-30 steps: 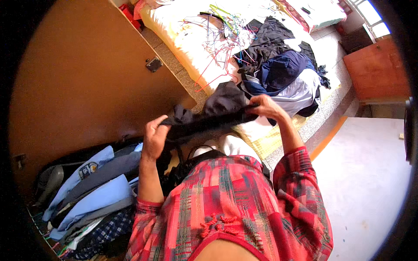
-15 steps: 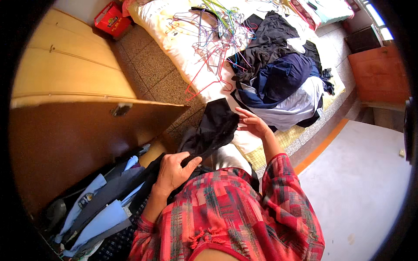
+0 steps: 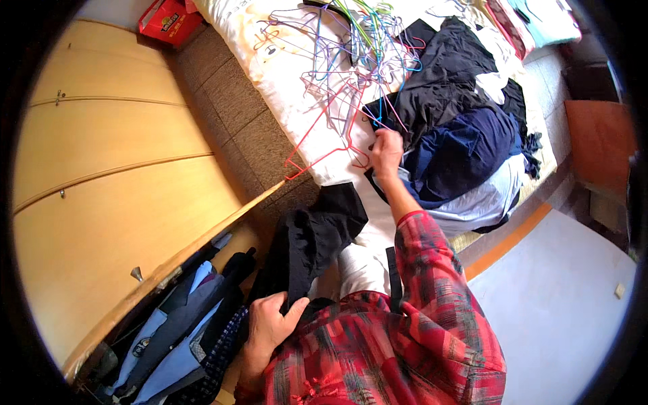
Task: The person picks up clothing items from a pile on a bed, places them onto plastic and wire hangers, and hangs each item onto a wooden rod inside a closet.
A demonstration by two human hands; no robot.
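Black trousers (image 3: 307, 236) hang across my lap, one end lying over the bed's near edge. My left hand (image 3: 273, 322) grips them at the waist side, thumb on top of the cloth. Stretched forward, my right hand (image 3: 387, 154) is at the bed with its fingers curled, between the tangle of clothes hangers (image 3: 347, 61) and the clothes pile. Whatever is between those fingers is too small to make out. A red hanger (image 3: 324, 158) lies just left of that hand. The pile holds a dark blue garment (image 3: 466, 155) and black clothes (image 3: 442, 74).
A wooden wardrobe door (image 3: 175, 283) stands ajar on my left. Behind it, blue and dark clothes (image 3: 179, 337) hang inside. A red box (image 3: 169, 23) is on the floor at far left. A white panel (image 3: 553, 304) with an orange edge is at right.
My right hand has left the black trousers and reached forward to the hangers, its fingers now curled. My left hand keeps its hold. The view has shifted, showing more of the wardrobe doors.
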